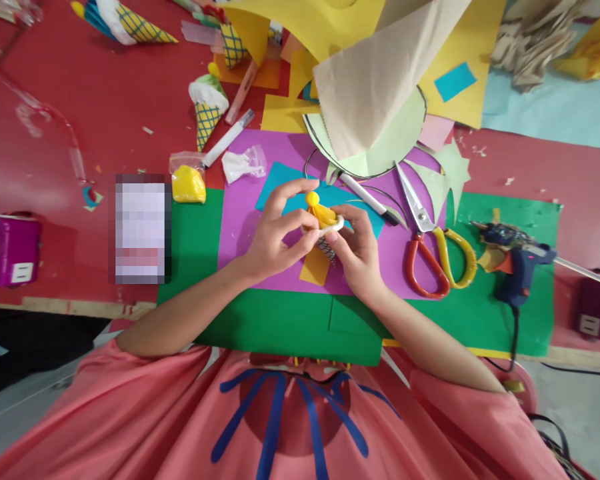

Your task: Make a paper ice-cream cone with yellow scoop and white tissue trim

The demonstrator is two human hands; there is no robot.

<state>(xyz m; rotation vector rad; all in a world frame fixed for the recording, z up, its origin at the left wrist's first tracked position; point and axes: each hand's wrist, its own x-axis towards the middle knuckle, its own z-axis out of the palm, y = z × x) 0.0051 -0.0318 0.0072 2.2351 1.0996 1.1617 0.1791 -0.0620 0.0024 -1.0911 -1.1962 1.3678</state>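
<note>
Between my two hands is a small craft ice cream cone (325, 217), with a yellow ball on top, a yellow folded body, a white band round it and a patterned cone pointing down. My left hand (285, 230) pinches the white band from the left, its index finger arched near the yellow ball. From the right, my right hand (357, 250) presses the band between thumb and fingers. An orange paper strip (315, 267) lies under the cone on purple paper (245, 260). Close by are a black-capped white marker (365, 193) and a blue paper piece (275, 190).
Scissors (420, 220) with red and yellow handles lie right of my hands, and a glue gun (520, 267) is farther right. Bagged yellow clay (189, 183), a blurred-out phone (143, 230) and a finished cone (207, 110) are to the left. Paper sheets (450, 40) fill the back.
</note>
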